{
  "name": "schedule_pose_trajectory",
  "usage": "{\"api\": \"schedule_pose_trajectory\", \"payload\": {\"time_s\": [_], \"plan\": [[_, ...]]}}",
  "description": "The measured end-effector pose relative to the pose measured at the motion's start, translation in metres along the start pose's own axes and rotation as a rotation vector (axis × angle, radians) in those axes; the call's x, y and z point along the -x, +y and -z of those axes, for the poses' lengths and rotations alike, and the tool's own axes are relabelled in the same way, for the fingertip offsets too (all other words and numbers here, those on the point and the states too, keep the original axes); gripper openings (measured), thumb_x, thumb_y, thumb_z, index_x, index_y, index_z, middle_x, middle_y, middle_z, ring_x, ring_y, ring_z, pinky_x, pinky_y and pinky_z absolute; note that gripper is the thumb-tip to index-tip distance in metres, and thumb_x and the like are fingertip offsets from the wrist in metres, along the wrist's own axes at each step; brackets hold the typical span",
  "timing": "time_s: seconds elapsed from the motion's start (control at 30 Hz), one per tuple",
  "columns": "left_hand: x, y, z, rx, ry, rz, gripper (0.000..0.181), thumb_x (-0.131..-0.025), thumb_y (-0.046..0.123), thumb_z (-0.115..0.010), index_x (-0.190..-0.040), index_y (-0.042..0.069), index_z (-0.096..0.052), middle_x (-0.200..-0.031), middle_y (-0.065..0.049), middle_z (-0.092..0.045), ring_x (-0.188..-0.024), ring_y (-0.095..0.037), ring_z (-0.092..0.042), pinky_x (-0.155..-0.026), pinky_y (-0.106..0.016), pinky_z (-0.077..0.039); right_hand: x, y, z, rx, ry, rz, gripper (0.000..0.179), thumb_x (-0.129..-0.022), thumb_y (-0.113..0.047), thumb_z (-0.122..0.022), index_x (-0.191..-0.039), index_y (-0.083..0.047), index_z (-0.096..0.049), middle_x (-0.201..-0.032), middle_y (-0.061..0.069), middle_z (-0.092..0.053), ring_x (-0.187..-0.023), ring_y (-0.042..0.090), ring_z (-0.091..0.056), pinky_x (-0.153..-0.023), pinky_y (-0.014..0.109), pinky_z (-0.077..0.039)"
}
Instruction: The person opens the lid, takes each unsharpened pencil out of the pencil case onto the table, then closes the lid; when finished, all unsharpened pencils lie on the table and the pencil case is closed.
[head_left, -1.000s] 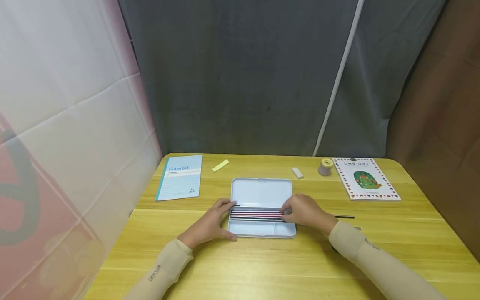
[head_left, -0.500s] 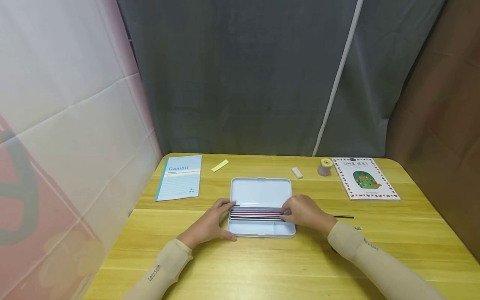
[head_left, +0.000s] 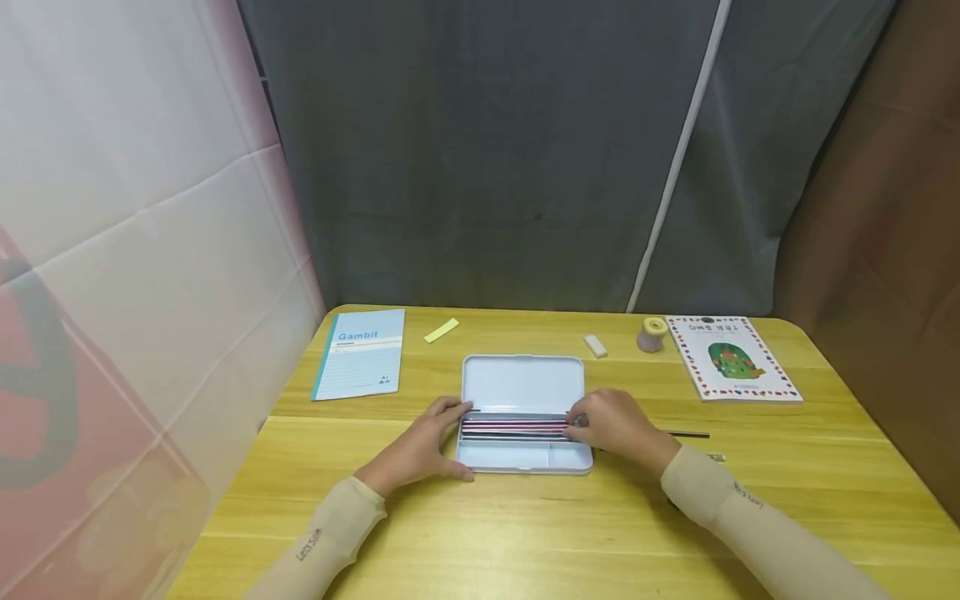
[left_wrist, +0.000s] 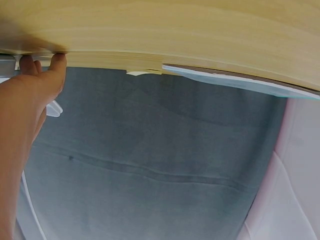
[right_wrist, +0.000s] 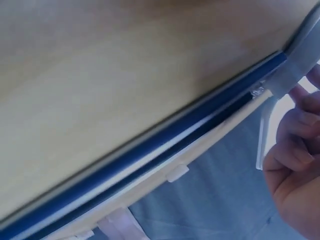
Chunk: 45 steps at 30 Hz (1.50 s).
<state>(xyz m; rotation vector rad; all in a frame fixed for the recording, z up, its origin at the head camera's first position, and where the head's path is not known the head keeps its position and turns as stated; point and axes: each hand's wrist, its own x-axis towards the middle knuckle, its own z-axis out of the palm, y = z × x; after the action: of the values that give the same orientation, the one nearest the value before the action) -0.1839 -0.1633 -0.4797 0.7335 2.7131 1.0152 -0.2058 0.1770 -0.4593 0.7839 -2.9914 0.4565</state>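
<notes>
An open white pencil case lies on the table in the head view, its lid tipped back. Several pencils with dark, pink and pale stripes lie side by side in its rear compartment. My left hand rests at the case's left end, thumb along the front corner, fingers by the hinge. My right hand is at the right end of the pencils, thumb and fingertips pinched together on a pencil end, mostly hidden. In the right wrist view, the right hand has curled fingers beside the case edge.
A dark pencil and a blue pencil lie right of the case, partly behind my wrist. Farther back are a notebook, a yellow strip, an eraser, a spool and a picture book.
My right hand has shifted slightly rightward along the pencils. The green stripe at the front of the row shows less now. My left hand has stayed in place.
</notes>
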Motion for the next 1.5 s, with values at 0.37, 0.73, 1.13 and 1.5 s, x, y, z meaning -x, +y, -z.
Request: {"api": "schedule_pose_trajectory", "payload": {"time_s": [0.37, 0.73, 1.13, 1.5], "plan": [[0.001, 0.001, 0.000, 0.005, -0.001, 0.004, 0.111, -0.071, 0.035, -0.101, -0.161, 0.003, -0.044, -0.159, -0.016, -0.046, -0.146, -0.039, -0.049, -0.123, -0.057, -0.043, -0.006, 0.000, 0.002, -0.041, -0.109, -0.038, 0.012, -0.090, -0.026, -0.087, -0.090, -0.015, -0.081, -0.078, -0.007, -0.070, -0.071, 0.008, -0.053, -0.067, 0.025, -0.049], [0.000, 0.002, 0.001, -0.004, 0.004, 0.004, 0.111, -0.071, 0.035, -0.101, -0.161, 0.003, -0.044, -0.159, -0.017, -0.046, -0.146, -0.039, -0.049, -0.123, -0.057, -0.043, 0.000, 0.010, 0.000, -0.110, -0.012, 0.033, 0.008, -0.092, -0.023, -0.085, -0.092, -0.014, -0.084, -0.083, -0.007, -0.077, -0.070, 0.004, -0.053, -0.066, 0.020, -0.048], [0.000, 0.003, 0.000, -0.009, 0.007, 0.005, 0.110, -0.071, 0.034, -0.101, -0.160, 0.003, -0.045, -0.158, -0.017, -0.047, -0.146, -0.039, -0.049, -0.123, -0.057, -0.044, 0.029, 0.034, 0.007, -0.325, 0.067, 0.068, 0.006, -0.097, -0.018, -0.079, -0.092, -0.019, -0.081, -0.063, -0.015, -0.051, -0.057, -0.003, -0.041, -0.054, 0.019, -0.037], [0.000, -0.001, -0.002, -0.006, 0.013, 0.016, 0.110, -0.070, 0.036, -0.101, -0.161, 0.005, -0.046, -0.159, -0.016, -0.046, -0.146, -0.039, -0.049, -0.123, -0.058, -0.043, 0.087, 0.080, 0.031, -0.393, 0.173, 0.083, 0.005, -0.094, -0.017, -0.082, -0.091, -0.013, -0.082, -0.066, -0.007, -0.065, -0.059, -0.005, -0.044, -0.050, 0.022, -0.043]]}}
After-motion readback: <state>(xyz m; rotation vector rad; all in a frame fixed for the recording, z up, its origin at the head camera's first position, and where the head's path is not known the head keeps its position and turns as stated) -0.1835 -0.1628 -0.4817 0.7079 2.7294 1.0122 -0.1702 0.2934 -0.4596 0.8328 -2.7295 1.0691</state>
